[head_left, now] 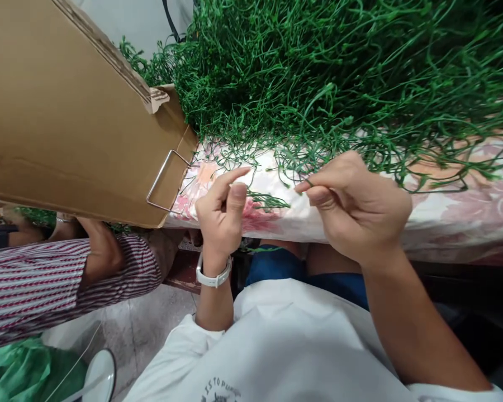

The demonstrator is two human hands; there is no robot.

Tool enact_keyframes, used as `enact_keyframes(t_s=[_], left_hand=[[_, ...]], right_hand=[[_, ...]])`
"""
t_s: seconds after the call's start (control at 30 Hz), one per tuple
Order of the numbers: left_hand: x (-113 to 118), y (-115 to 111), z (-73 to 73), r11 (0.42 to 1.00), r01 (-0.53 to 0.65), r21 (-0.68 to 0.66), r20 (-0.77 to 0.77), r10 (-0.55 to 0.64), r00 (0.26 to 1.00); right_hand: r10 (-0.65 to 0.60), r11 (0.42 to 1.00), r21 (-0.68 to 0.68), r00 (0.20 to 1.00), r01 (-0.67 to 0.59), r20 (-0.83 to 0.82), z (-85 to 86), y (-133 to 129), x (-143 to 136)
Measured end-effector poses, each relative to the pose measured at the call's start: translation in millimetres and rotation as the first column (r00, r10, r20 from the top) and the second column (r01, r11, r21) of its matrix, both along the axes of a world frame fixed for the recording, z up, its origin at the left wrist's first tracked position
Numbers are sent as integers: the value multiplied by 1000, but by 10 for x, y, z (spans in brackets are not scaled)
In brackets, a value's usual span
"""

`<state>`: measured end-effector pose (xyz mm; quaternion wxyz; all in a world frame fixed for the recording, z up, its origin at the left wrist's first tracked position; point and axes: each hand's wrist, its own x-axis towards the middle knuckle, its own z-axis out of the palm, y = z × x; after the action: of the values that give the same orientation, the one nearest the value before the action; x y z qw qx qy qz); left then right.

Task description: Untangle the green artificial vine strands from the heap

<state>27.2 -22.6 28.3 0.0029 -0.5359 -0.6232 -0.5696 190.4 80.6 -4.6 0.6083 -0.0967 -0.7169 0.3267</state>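
- 2 bare hands, seen in the head view, work at a table (436, 234) covered in flowered cloth.
- Right hand (356, 204): thumb and forefinger pinched together, apparently on a thin green stem (309, 182); the fingers hide most of it.
- Left hand (222, 215): palm turned inward, thumb and forefinger apart, nothing visibly held.
- The step in hand seems to be handling a single stem, apart from the heap. The next move likely calls for a light fingertip grip from the left hand and care against snagging.
- A loose sprig (270, 201) lies on the cloth between the hands, its thin strands running side by side.
- The heap (318, 72) fills the table's far side: bright and dark green, glossy, perhaps plastic, many strands curling and tangled, some ending in small knobs.
- Left of the heap stands a cardboard box (67, 111).
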Motion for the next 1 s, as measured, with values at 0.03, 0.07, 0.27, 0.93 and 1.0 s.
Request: enact_keyframes(t_s=[0.03,0.07,0.27,0.93,1.0], left_hand=[[31,11,7,998,47,-29,33,-46,998],[56,24,12,993,105,-49,87,-101,991],[109,38,24,904,425,-40,323,-391,862],[-253,-79,188,964,-179,199,113,159,981],[-97,27,151,983,-140,119,-14,143,990]], right_hand=[[16,999,49,999,-17,32,19,-14,5],[32,995,90,998,-37,60,41,-30,11],[124,984,106,977,-144,172,98,-119,54],[-243,970,21,969,242,46,-7,51,423],[-306,951,8,939,308,158,-20,117,314]])
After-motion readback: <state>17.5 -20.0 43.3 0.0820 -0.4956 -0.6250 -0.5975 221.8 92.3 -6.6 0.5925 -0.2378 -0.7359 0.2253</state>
